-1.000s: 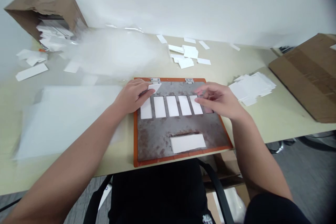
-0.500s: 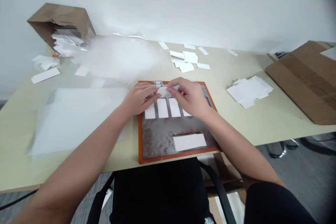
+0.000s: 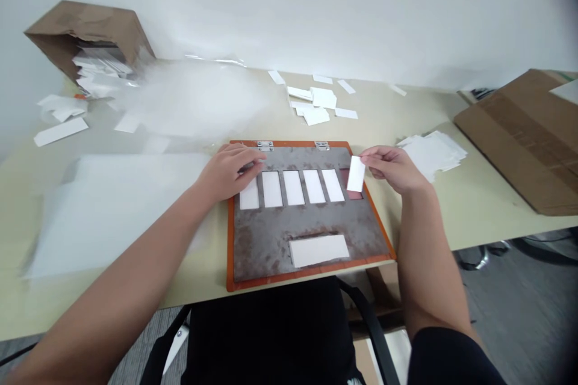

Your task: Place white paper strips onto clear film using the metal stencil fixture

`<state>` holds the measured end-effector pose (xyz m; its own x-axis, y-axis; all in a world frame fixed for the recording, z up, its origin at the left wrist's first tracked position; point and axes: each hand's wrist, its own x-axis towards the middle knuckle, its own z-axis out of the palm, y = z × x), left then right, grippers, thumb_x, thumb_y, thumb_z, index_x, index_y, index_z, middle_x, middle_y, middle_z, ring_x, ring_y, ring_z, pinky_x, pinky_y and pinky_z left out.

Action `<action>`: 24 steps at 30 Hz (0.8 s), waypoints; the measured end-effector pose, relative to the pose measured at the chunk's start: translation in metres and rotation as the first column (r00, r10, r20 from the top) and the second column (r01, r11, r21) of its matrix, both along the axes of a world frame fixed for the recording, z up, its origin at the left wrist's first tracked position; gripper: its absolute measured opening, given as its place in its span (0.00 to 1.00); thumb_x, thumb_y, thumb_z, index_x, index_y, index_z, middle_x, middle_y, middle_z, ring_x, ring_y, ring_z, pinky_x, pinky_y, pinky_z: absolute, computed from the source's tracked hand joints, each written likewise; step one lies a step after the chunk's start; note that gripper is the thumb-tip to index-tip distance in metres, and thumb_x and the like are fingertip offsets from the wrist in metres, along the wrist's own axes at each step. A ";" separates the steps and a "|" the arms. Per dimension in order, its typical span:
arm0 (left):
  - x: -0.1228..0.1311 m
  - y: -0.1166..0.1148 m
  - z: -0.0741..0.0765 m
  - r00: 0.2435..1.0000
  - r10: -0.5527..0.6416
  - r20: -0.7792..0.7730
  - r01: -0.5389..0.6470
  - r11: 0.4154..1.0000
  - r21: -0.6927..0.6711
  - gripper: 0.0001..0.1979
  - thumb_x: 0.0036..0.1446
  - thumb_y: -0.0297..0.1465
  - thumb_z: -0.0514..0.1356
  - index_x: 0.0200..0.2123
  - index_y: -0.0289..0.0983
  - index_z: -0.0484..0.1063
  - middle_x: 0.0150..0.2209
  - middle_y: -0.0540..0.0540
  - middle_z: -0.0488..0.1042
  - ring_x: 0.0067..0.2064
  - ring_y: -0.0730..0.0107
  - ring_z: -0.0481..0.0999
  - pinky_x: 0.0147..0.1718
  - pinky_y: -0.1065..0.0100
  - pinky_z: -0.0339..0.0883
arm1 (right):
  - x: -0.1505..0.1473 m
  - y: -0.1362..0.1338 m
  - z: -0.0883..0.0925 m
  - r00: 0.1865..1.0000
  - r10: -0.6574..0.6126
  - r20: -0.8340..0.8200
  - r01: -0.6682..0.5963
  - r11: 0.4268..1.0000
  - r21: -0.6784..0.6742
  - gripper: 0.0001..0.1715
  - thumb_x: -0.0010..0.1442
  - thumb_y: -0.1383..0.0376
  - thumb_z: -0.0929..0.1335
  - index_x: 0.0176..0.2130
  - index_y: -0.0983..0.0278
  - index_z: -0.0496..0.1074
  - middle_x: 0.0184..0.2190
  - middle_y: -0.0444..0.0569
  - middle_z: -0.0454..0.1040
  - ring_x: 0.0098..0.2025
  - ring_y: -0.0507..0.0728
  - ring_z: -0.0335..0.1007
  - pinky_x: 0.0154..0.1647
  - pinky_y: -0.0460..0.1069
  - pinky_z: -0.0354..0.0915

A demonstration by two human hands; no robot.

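A hinged board [image 3: 266,225] with a dark metal face and an orange edge lies before me on the table. White cards [image 3: 295,187] fill several of its slots in a row, and a longer white card [image 3: 319,250] lies in the lower slot. My right hand [image 3: 392,167] pinches a small white card [image 3: 356,174] by its upper corner, tilted over the reddish rightmost slot [image 3: 355,195], which it partly covers. Near the board's upper left corner is my left hand [image 3: 228,171], thumb and index finger apart, no card visible between them. It partly covers the leftmost card.
Beyond the board lie scattered white cards [image 3: 323,97]. A loose pile of cards [image 3: 436,153] sits by the closed carton [image 3: 519,138] at right. Clear plastic [image 3: 203,96] and translucent sheets [image 3: 121,210] spread at left, before an open carton [image 3: 144,36] stuffed with white pieces.
My hands have parted from the small card between them at the board's top. My right hand has carried a card right to the rightmost slot; my left stays at upper left. The view has shifted slightly.
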<state>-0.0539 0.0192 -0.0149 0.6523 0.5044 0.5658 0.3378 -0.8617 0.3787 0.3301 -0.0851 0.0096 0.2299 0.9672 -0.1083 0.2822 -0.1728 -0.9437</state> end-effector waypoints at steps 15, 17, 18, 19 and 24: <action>-0.001 0.003 0.002 1.000 0.015 -0.012 -0.014 0.999 0.039 0.08 0.67 0.32 0.55 0.42 0.41 0.75 0.31 0.51 0.79 0.35 0.68 0.79 0.40 0.66 0.71 | -0.007 -0.003 0.002 0.994 0.113 0.011 -0.110 0.986 -0.125 0.25 0.44 0.48 0.80 0.32 0.64 0.79 0.18 0.38 0.57 0.21 0.45 0.44 0.21 0.46 0.39; -0.001 0.003 0.002 1.000 0.004 -0.002 -0.004 0.999 0.051 0.08 0.67 0.31 0.56 0.42 0.40 0.75 0.31 0.51 0.80 0.35 0.67 0.79 0.40 0.66 0.71 | -0.007 -0.003 0.001 0.993 0.113 0.012 -0.111 0.986 -0.128 0.25 0.44 0.48 0.80 0.32 0.64 0.79 0.18 0.38 0.57 0.21 0.45 0.43 0.21 0.46 0.39; -0.001 0.003 0.002 1.000 0.001 0.002 -0.001 0.998 0.055 0.08 0.67 0.31 0.56 0.42 0.40 0.75 0.31 0.51 0.80 0.36 0.67 0.79 0.40 0.66 0.71 | -0.007 -0.003 0.001 0.994 0.112 0.012 -0.110 0.986 -0.128 0.25 0.44 0.48 0.80 0.32 0.64 0.79 0.19 0.38 0.57 0.21 0.45 0.43 0.21 0.46 0.39; -0.001 0.003 0.002 1.000 -0.001 0.003 0.000 0.998 0.056 0.08 0.67 0.31 0.56 0.41 0.40 0.76 0.31 0.50 0.80 0.36 0.67 0.80 0.40 0.66 0.71 | -0.007 -0.003 0.000 0.994 0.110 0.011 -0.108 0.986 -0.127 0.24 0.45 0.48 0.80 0.32 0.64 0.79 0.19 0.39 0.57 0.21 0.45 0.43 0.22 0.46 0.39; -0.002 0.003 0.001 1.000 0.021 -0.010 -0.020 1.000 0.016 0.09 0.67 0.33 0.55 0.42 0.42 0.76 0.30 0.51 0.79 0.36 0.66 0.80 0.42 0.64 0.71 | -0.006 -0.002 -0.001 0.995 0.103 0.010 -0.101 0.987 -0.123 0.23 0.45 0.49 0.79 0.32 0.64 0.79 0.19 0.39 0.58 0.21 0.45 0.43 0.21 0.46 0.39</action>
<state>-0.0554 0.0221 -0.0139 0.6475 0.5084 0.5677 0.3590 -0.8606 0.3612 0.3238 -0.0873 0.0082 0.1331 0.9654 -0.2242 0.3199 -0.2559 -0.9122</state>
